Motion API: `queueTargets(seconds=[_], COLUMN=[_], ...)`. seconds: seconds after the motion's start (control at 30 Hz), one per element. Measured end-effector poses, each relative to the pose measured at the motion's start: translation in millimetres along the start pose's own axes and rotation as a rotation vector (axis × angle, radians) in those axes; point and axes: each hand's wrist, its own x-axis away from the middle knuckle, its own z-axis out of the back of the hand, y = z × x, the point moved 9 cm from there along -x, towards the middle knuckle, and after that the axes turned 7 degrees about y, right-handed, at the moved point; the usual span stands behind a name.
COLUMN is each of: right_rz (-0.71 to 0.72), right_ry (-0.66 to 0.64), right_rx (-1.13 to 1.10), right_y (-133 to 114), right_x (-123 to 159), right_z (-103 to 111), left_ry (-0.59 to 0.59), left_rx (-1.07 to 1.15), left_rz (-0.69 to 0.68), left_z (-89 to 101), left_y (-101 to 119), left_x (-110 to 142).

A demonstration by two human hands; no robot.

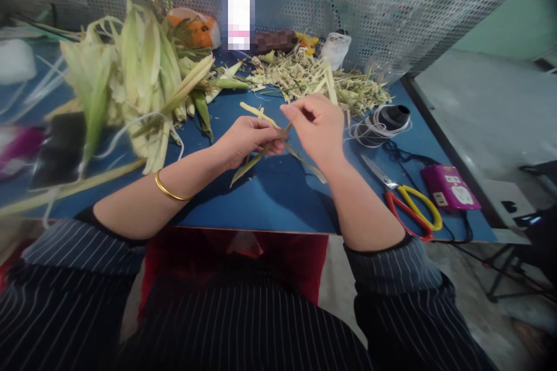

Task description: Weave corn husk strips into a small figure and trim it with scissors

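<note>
Left hand (pixel 256 140) and right hand (pixel 314 127) pinch thin husk strips (pixel 281 133) above blue desk (pixel 261 208); fingers hide the crossing. Beyond, husk pile (pixel 139 64) and scraps (pixel 296 75). Right: thread cone (pixel 385 124), scissors (pixel 407 197). Far left, purple object (pixel 20 148) blurred, unidentifiable.

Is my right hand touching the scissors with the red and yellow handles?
Apart. The head view shows blue table between your right hand and the scissors, which lie off to its right.
</note>
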Motion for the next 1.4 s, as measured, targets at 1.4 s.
queueTargets(seconds=[1.4], right_rz=[-0.112], right_ry=[-0.295], right_rx=[-0.076], right_y=[2], right_x=[22], right_z=[-39], left_ry=[0.197], left_rx=[0.126], left_rz=[-0.088], left_z=[25.4], left_y=[19], left_x=[-6])
